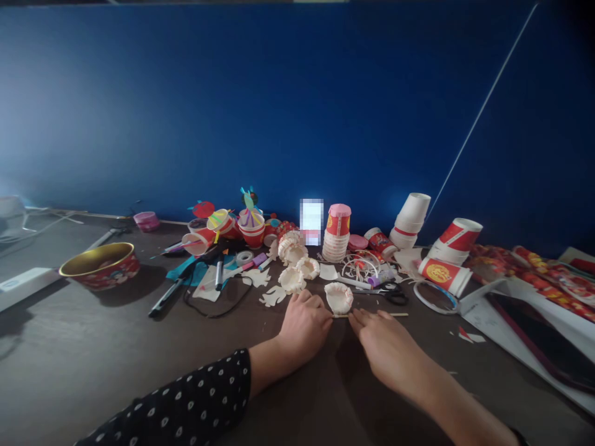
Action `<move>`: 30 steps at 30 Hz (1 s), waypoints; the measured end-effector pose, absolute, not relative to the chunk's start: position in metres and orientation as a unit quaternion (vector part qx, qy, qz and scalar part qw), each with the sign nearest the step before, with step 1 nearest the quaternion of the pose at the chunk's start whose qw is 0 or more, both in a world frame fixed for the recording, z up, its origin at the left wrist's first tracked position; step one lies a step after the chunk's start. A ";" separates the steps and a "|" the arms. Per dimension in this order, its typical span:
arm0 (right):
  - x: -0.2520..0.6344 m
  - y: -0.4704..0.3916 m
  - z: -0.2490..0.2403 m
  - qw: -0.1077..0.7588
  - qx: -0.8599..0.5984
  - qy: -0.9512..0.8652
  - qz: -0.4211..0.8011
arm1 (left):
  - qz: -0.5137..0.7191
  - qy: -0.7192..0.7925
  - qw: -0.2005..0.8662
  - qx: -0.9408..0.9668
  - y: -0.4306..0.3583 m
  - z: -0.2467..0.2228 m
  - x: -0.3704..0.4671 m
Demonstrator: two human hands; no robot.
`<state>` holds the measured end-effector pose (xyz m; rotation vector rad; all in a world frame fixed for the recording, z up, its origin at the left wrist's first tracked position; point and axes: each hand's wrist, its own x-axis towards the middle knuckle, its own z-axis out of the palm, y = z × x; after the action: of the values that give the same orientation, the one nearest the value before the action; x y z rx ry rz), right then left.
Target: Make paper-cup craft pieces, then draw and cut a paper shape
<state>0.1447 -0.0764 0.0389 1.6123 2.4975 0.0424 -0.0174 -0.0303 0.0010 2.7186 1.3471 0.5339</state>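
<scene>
A thin pale strip (398,314) lies across the dark table in front of me and passes under my fingers. My left hand (304,325) is closed, its curled fingers pinching the strip's left part down at the table. Close by on the right, my right hand (383,341) has its fingers together over the strip, also closed on it; its fingertips are partly hidden. Just beyond the gap between both hands sits a small white paper bowl shape (339,298) with a crinkled rim. A similar white paper piece (292,280) lies beyond my left hand.
Scissors (396,295), a marker (219,272) and stacked paper cups (335,245) stand or lie along the back. At left is a red-and-gold bowl (100,267). A dark phone (542,334) rests in a white box lid at right. A blue partition (279,111) rises behind.
</scene>
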 end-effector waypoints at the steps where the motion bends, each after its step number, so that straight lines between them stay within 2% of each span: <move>1: 0.145 -0.076 0.038 0.087 0.541 0.836 0.018 | 0.171 0.439 0.028 0.882 -0.030 0.001 -0.017; 10: 0.144 -0.075 0.033 0.096 0.554 0.827 0.019 | 0.148 0.444 0.006 0.884 -0.029 0.001 -0.016; 30: 0.151 -0.074 0.027 0.026 0.546 0.837 -0.001 | 0.169 0.427 0.042 0.887 -0.021 0.000 -0.016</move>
<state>0.1508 -0.0739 0.0274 1.6886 2.5883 -0.0033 -0.0163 -0.0207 -0.0001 2.7163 1.3065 0.5162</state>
